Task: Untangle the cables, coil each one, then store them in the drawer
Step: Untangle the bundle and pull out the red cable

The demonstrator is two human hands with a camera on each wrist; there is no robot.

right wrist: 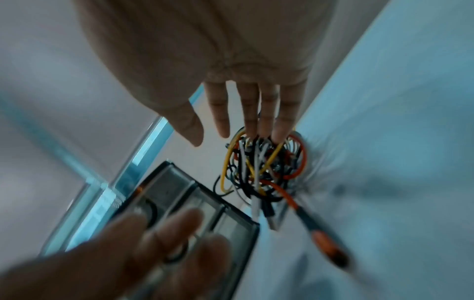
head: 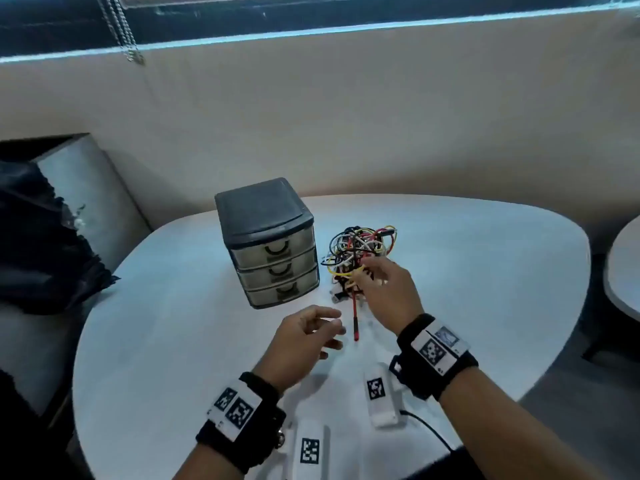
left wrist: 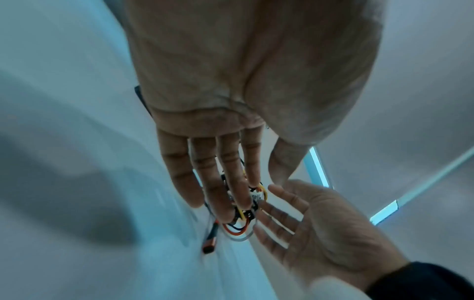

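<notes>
A tangle of cables [head: 356,251] in red, yellow, white and black lies on the white table [head: 173,306], just right of a small three-drawer unit [head: 273,251] whose drawers are all closed. One red cable end [head: 355,320] trails out toward me. My right hand [head: 367,271] hovers at the near side of the tangle, its fingers [right wrist: 256,113] straight and their tips touching the cables [right wrist: 261,168]. My left hand [head: 332,332] floats just left of the red plug [left wrist: 209,243], fingers relaxed and holding nothing.
Two white marker tags [head: 377,393] [head: 310,452] lie near the table's front edge, with a thin black cord [head: 429,431] beside them. A grey seat with dark cloth [head: 45,244] stands to the left. Another table's edge [head: 623,271] shows at the right.
</notes>
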